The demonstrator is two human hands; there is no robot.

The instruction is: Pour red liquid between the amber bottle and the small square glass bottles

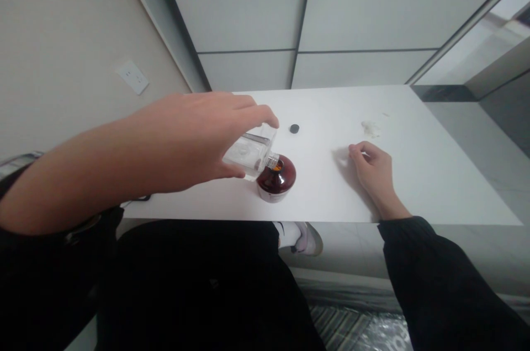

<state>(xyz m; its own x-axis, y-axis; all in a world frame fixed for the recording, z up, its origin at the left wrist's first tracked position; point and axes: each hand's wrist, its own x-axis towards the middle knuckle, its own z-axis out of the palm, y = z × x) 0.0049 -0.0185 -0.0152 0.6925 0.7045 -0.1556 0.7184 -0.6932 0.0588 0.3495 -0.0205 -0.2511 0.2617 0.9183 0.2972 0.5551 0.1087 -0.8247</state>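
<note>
My left hand [215, 133] is closed round a clear square bottle [248, 152] with some clear liquid inside. The bottle is tipped over, and its threaded neck points right, over the open mouth of a dark brown bottle [281, 177]. That brown bottle stands upright near the table's front edge, with a pale label low on its side. Resting on the tabletop to the right, my right hand [374, 170] is loosely closed with fingers curled, and nothing shows in it. A small black cap [294, 128] lies on the table behind the brown bottle.
The white table [323, 196] has its front edge close to my legs. A crumpled whitish scrap [370, 129] lies beyond my right hand. White panels [248, 9] stand behind the table, and a wall with a socket [132, 76] is on the left. Part of a dark object [144, 197] shows under my left forearm.
</note>
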